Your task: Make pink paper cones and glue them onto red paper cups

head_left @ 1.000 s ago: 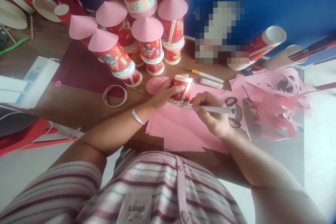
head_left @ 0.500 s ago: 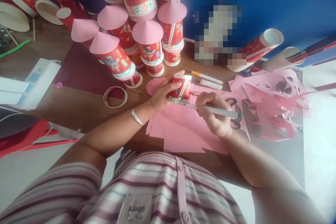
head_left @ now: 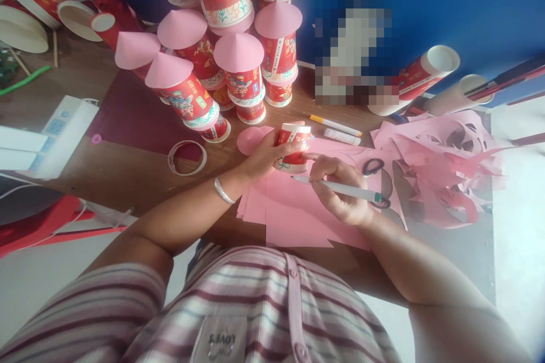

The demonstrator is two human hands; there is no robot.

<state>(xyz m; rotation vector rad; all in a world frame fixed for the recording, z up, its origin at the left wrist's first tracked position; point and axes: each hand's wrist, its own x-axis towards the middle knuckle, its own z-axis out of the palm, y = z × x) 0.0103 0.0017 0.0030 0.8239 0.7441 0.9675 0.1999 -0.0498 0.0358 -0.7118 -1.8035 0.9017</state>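
My left hand (head_left: 261,156) is wrapped round a small red paper cup (head_left: 297,152) with a white band and green line drawing along its lower edge. In my right hand (head_left: 340,181) is a slim white marker (head_left: 355,190) with a green end. The marker's tip points left, a little below the cup's lower edge and seemingly apart from it. My right index finger reaches to the cup's right side; whether it touches, I cannot tell. Beneath both hands lie sheets of pink paper (head_left: 298,215). Black-handled scissors (head_left: 373,167) rest beside my right hand, partly hidden.
Paper-cup towers with pink cone roofs (head_left: 239,52) stand at the back. Two more markers (head_left: 336,125) lie beyond the cup. Pink paper scraps (head_left: 451,164) pile up at right. A tape roll (head_left: 187,157) sits left, near a white box (head_left: 63,136).
The marker's tip has come away from the cup's lower edge, down and left. My right hand shifted slightly left, and the cup has turned a little in my left hand.
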